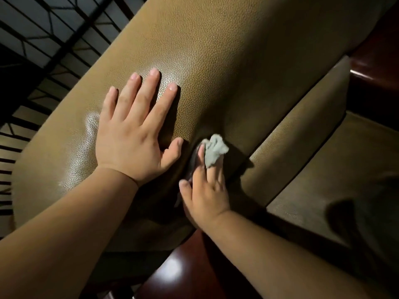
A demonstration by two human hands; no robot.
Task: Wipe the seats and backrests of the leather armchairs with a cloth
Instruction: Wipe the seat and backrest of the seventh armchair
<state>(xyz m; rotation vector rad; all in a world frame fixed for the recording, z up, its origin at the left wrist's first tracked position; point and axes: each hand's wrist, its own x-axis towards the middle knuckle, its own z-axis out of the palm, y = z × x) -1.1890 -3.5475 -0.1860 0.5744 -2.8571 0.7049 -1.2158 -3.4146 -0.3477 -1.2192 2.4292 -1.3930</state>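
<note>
In the head view I see the left hand [133,134] lying flat with spread fingers on the tan leather backrest [216,61], while the right hand [205,188] grips the grey cloth [216,152] and pushes it into the crease above the seat cushion [302,137]. I judge this is the crease-wiping step; next the cloth should travel along this fold. A glossy dark wooden armrest [179,270] lies below, black window bars [43,29] behind, and the room is dim.

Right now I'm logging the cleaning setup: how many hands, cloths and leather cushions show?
Hands: 2, left hand and right hand
Cloths: 1, grey cloth
Leather cushions: 2, backrest and seat
Total: 5
</note>
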